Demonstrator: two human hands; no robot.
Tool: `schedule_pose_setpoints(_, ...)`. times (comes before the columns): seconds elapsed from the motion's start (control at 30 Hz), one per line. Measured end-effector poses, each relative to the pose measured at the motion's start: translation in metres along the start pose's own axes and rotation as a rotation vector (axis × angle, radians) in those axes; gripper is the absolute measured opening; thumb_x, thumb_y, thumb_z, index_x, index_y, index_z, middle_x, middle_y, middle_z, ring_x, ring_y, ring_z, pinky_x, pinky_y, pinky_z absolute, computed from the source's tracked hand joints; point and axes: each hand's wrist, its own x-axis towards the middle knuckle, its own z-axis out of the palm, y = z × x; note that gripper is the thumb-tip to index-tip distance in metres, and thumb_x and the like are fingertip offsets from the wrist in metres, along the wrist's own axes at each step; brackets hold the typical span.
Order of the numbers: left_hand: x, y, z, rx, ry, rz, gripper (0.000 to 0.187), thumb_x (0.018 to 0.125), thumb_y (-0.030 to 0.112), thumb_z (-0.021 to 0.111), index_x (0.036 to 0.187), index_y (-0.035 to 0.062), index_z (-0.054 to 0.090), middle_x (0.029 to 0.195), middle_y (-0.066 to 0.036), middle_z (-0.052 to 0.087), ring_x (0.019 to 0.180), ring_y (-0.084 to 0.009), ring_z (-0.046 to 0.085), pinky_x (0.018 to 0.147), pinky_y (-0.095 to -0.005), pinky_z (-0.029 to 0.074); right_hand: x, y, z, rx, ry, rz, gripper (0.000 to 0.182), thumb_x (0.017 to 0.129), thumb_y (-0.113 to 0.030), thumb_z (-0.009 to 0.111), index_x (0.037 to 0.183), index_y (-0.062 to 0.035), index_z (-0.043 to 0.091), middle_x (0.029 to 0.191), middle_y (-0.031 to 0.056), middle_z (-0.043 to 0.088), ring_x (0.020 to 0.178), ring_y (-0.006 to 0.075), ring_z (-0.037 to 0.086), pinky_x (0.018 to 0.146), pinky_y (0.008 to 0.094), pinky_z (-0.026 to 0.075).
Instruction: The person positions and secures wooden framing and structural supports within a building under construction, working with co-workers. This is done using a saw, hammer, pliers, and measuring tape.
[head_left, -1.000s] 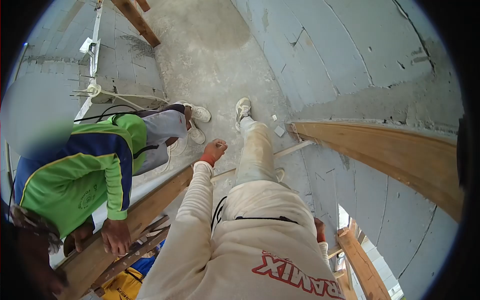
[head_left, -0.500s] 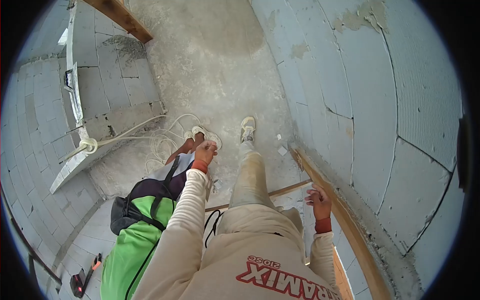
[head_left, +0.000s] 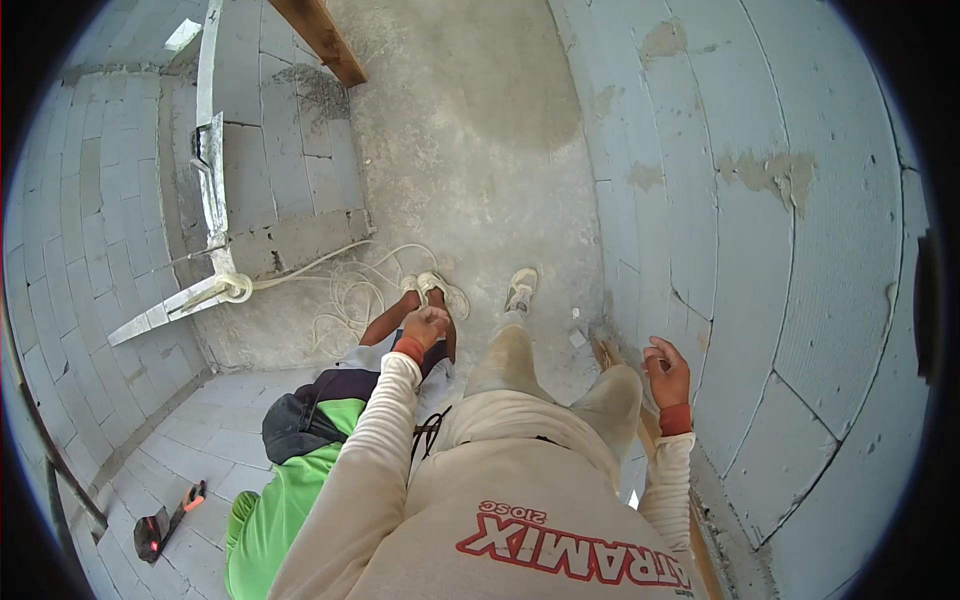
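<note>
My left hand point(head_left: 427, 327), with an orange cuff at the wrist, is in front of my body at centre-left, above the other person's legs. Its fingers are curled together; whatever they hold, if anything, is too small to make out. My right hand point(head_left: 665, 372) hangs at the right beside the block wall point(head_left: 745, 330), its fingers apart and nothing in them. Between the hands my leg point(head_left: 508, 352) and shoe point(head_left: 521, 285) show on the concrete floor point(head_left: 470, 190).
A person in a green top point(head_left: 290, 515) is close at my left. Coiled pale rope point(head_left: 345, 310) lies near their shoes, tied to a metal beam point(head_left: 212, 180). A saw point(head_left: 184, 510) and a cap point(head_left: 152, 535) lie lower left. Timber point(head_left: 322, 42) stands at the top.
The view has shifted, so the floor and walls sit further right. My right knee has come up over the wooden plank. The person in green is bent differently.
</note>
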Motion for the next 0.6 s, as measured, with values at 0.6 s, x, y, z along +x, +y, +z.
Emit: schedule_pose_setpoints(0.6, 0.068, 0.235, -0.122, 0.619, 0.027, 0.176, 0.048, 0.09, 0.039, 0.073, 0.128, 0.0109, 0.064, 0.117, -0.017, 0.072, 0.109, -0.0304, 0.069, 0.096, -0.0387, 0.052, 0.178, -0.181, 0.069, 0.035, -0.02, -0.381, 0.035, 0.086, -0.001, 0.067, 0.121, -0.0015, 0.066, 0.097, 0.0132, 0.074, 0.076, 0.0203, 0.072, 0.068, 0.0302, 0.057)
